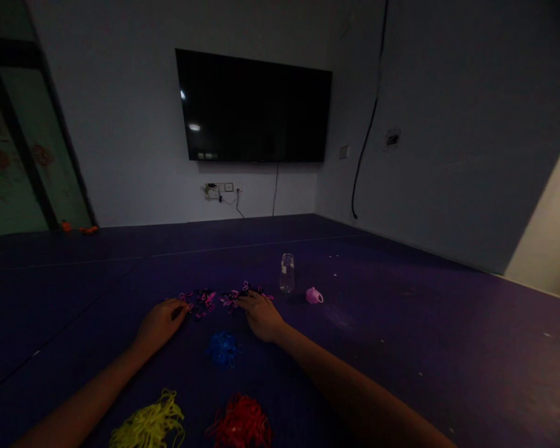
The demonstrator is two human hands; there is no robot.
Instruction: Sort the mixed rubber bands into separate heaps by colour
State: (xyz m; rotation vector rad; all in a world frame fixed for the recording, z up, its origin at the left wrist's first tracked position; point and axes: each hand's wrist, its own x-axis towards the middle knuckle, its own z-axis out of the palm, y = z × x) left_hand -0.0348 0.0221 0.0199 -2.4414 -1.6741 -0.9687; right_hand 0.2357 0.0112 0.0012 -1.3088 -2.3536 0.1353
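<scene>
My left hand (161,322) rests at the left end of loose pink and dark rubber bands (208,300), thumb and forefinger pinched together at a pink band. Lying over the right-hand cluster of pink and dark bands (231,300), my right hand (262,316) has its fingers stretched out, and its fingertips partly cover them. Between my forearms sits a blue heap of bands (224,348). Closer to me are a yellow heap (149,424) and a red heap (241,423). Beyond my right hand stands a clear bottle (287,277), uncapped, beside a pink cap with a loop (312,295).
Everything lies on a wide dark purple surface (401,348) with small white specks. A black television (256,112) hangs on the far wall, above sockets and cords (224,188). A black cable (368,137) runs down the right wall. Orange objects (88,230) lie at the far left.
</scene>
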